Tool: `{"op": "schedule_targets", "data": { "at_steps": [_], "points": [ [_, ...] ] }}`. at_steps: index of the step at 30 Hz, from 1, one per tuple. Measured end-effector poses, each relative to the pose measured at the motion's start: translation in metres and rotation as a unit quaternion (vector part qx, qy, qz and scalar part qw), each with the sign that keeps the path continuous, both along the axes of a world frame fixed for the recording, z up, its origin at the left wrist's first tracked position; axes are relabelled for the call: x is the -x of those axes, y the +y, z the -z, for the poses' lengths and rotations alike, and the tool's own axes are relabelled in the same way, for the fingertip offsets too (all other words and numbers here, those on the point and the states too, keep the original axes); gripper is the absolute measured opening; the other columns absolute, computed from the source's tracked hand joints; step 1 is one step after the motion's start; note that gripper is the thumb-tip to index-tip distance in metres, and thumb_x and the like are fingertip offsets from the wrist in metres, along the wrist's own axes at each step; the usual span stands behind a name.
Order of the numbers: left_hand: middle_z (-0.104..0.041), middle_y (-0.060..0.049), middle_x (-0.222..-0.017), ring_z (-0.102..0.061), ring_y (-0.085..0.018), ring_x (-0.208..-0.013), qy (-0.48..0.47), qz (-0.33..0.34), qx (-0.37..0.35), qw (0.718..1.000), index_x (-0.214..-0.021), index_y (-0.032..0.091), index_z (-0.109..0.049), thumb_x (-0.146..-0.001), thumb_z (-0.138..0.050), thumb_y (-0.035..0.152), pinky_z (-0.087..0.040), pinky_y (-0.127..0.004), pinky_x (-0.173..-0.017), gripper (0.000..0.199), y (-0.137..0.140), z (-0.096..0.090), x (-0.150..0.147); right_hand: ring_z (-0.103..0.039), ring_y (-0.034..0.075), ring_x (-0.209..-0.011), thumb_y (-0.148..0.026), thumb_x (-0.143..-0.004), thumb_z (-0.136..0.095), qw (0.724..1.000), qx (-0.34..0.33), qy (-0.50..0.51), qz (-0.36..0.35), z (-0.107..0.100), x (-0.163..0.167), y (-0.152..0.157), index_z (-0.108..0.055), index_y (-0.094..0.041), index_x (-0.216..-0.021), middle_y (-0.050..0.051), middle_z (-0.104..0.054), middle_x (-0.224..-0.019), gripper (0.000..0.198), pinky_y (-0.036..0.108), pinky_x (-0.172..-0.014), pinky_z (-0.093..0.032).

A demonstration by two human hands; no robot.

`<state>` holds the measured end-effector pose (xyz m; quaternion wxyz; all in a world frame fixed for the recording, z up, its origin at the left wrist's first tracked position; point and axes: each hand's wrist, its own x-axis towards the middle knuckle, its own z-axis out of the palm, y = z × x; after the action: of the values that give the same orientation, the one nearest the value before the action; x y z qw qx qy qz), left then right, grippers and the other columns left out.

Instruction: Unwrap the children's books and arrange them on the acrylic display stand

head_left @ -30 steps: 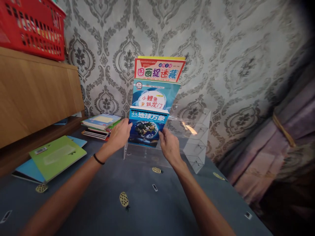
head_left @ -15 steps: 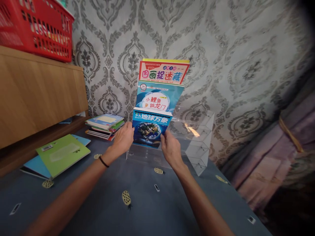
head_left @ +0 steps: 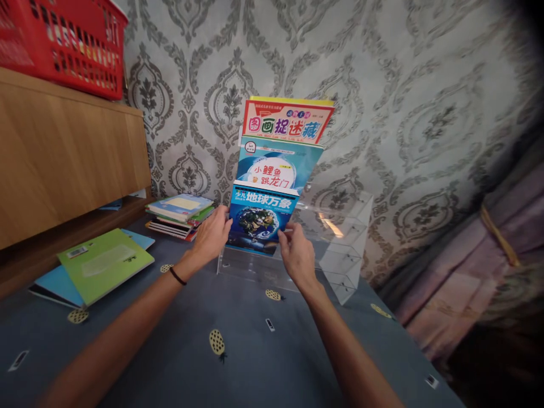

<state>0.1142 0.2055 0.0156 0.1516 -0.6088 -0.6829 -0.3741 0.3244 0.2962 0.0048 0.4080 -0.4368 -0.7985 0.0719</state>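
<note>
A dark blue book with a globe on its cover (head_left: 257,221) stands tilted back in the lowest front tier of a clear acrylic rack (head_left: 342,249). My left hand (head_left: 212,232) is closed at its left edge. At the right edge is my right hand (head_left: 297,255), closed with the thumb against the cover's side. Above and behind it, in higher tiers, lean a light blue book with a white oval (head_left: 274,170) and a red-bordered book (head_left: 284,122). A strip of yellow shows behind the topmost one.
To the left lie a green book (head_left: 106,263) on a blue one (head_left: 59,283) and a stack of books (head_left: 181,212). A wooden cabinet (head_left: 72,158) carries a red basket (head_left: 80,51). A pink curtain (head_left: 463,272) hangs right of the dark blue table (head_left: 170,351).
The fingers of my right hand have shifted slightly and cover less of the globe book's lower right edge. The camera view has moved a little; the books stay in their tiers.
</note>
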Motion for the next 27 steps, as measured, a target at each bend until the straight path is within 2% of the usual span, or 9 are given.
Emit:
{"op": "schedule_targets", "data": {
  "at_steps": [8, 18, 24, 27],
  "points": [
    [-0.065, -0.006, -0.09, -0.066, -0.025, -0.092, -0.034, -0.003, -0.002, 0.999, -0.114, 0.017, -0.047, -0.095, -0.05, 0.017, -0.05, -0.035, -0.082, 0.019, 0.0037, -0.0017, -0.0007, -0.069, 0.028, -0.079, -0.034, -0.095, -0.048, 0.999, 0.005, -0.01, 0.037, -0.0041, 0.0017, -0.0012, -0.06, -0.021, -0.105, 0.01, -0.077, -0.094, 0.02, 0.031, -0.059, -0.033],
    [-0.058, 0.0, -0.078, -0.063, -0.022, -0.083, -0.024, 0.008, 0.007, 1.0, -0.113, 0.019, -0.046, -0.094, -0.052, 0.016, -0.047, -0.032, -0.076, 0.019, 0.0059, -0.0056, 0.0026, -0.069, 0.026, -0.077, -0.033, -0.093, -0.053, 0.999, 0.006, -0.026, 0.044, -0.0035, 0.0005, 0.0026, -0.063, -0.022, -0.099, 0.008, -0.077, -0.086, 0.016, 0.03, -0.06, -0.035],
    [-0.058, 0.001, -0.078, -0.062, -0.02, -0.08, -0.016, 0.006, 0.002, 1.0, -0.116, 0.018, -0.045, -0.093, -0.054, 0.015, -0.046, -0.03, -0.072, 0.024, 0.007, -0.0056, 0.0034, -0.071, 0.026, -0.084, -0.033, -0.093, -0.053, 0.998, 0.019, -0.039, 0.049, -0.005, 0.001, 0.0001, -0.062, -0.022, -0.102, 0.008, -0.078, -0.092, 0.017, 0.03, -0.063, -0.039],
    [-0.061, -0.001, -0.084, -0.063, -0.02, -0.081, 0.001, -0.008, 0.007, 1.0, -0.12, 0.016, -0.045, -0.095, -0.052, 0.015, -0.046, -0.03, -0.072, 0.026, 0.0052, -0.0059, 0.0009, -0.071, 0.027, -0.084, -0.033, -0.093, -0.053, 0.998, 0.017, -0.042, 0.047, -0.0044, 0.0005, 0.0005, -0.062, -0.022, -0.101, 0.008, -0.078, -0.093, 0.016, 0.03, -0.063, -0.039]
  ]
}}
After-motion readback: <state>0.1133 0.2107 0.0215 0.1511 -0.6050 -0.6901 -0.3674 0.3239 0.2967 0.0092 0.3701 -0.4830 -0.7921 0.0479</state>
